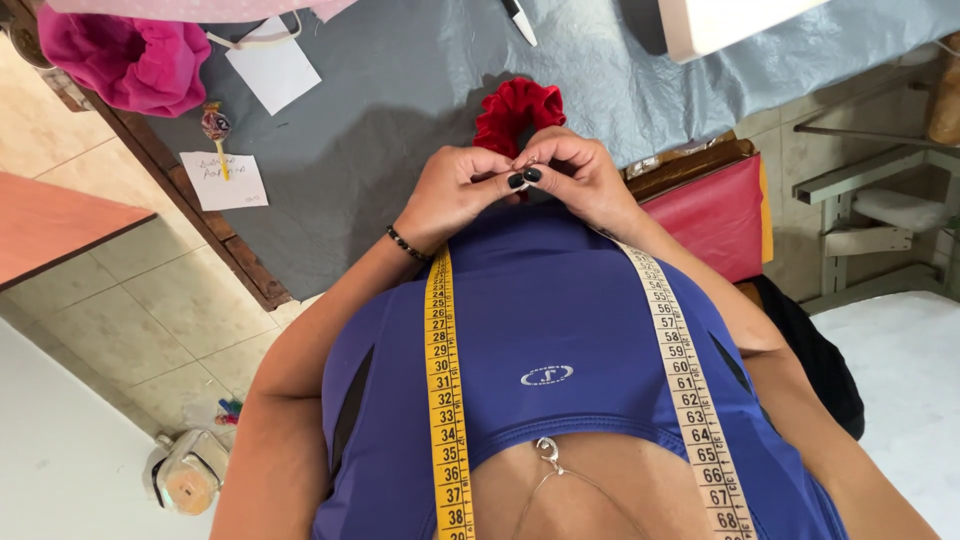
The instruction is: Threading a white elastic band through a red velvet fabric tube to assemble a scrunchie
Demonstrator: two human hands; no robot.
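Red velvet scrunchie (517,108) pinched by left hand (455,190) and right hand (580,175), fingers (520,178) grasping it, grey cloth (400,90) beneath

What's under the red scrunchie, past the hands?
The red scrunchie lies on grey cloth covering the worktable. The left hand and right hand hide its near edge and the tiny thing they pinch.

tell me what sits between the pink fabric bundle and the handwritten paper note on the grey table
In the head view, a wrapped lollipop lies between the pink fabric bundle and the paper note, its stick reaching onto the note.
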